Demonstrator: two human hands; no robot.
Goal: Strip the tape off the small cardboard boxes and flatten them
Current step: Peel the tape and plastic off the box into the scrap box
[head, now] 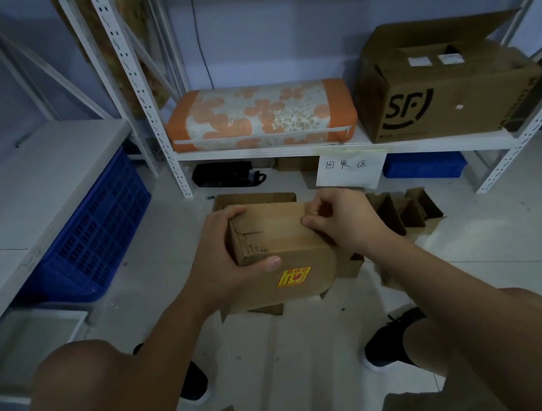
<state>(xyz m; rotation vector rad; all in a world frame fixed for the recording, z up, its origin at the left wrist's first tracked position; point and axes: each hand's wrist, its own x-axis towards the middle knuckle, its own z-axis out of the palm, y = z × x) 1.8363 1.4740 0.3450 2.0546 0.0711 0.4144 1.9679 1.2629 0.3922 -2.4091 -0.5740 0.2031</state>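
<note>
A small brown cardboard box (279,234) with a yellow and red sticker (294,277) on its near face is held above the floor in front of me. My left hand (224,254) grips its left end, thumb on the near face and fingers over the top edge. My right hand (335,221) sits at the box's top right edge, its fingers curled and pinching there; whether tape is between them is too small to tell. Flat cardboard pieces (252,199) lie on the floor behind and under the box.
Folded cardboard pieces (408,210) stand on the floor to the right. A white shelf rack (290,150) holds an orange flowered cushion (259,115) and a large SF box (445,87). A blue crate (97,232) sits under the left shelf. A paper sign (348,169) hangs from the rack.
</note>
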